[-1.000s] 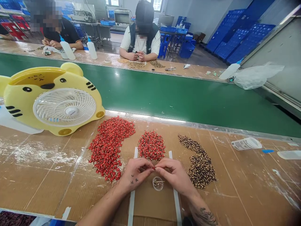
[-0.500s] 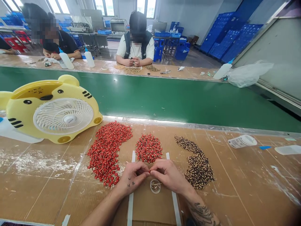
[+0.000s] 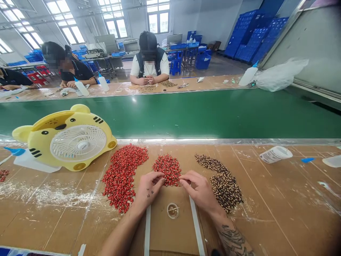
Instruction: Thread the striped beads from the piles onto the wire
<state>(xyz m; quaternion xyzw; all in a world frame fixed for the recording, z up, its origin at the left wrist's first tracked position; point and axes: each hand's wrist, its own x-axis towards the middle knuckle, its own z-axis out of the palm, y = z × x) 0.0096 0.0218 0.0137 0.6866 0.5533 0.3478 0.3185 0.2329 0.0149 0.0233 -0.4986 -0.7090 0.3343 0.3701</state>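
Note:
A small heap of red pieces (image 3: 167, 170) with dark and pale tips lies in front of me. My left hand (image 3: 150, 186) is at its left edge, thumb and forefinger drawn together in a pinch. At the right edge of the same heap is my right hand (image 3: 196, 186), also pinched. Whatever either pinch holds is too small to make out. Below and between the hands, a small clear round dish (image 3: 172, 215) with a thin stick across it rests on a cardboard sheet (image 3: 170, 236) taped along both sides.
To the left spreads a larger red heap (image 3: 121, 177); a heap of black-and-tan pieces (image 3: 226, 190) lies right. A yellow animal-faced fan (image 3: 34, 138) leans over a white bottle (image 3: 29, 161). Further right is a white tub (image 3: 275, 155). Beyond the green belt (image 3: 199, 113) sit other people (image 3: 149, 67).
My hands, which met above the dish, have separated and moved forward to either side of the small red heap. The view has tilted up a little.

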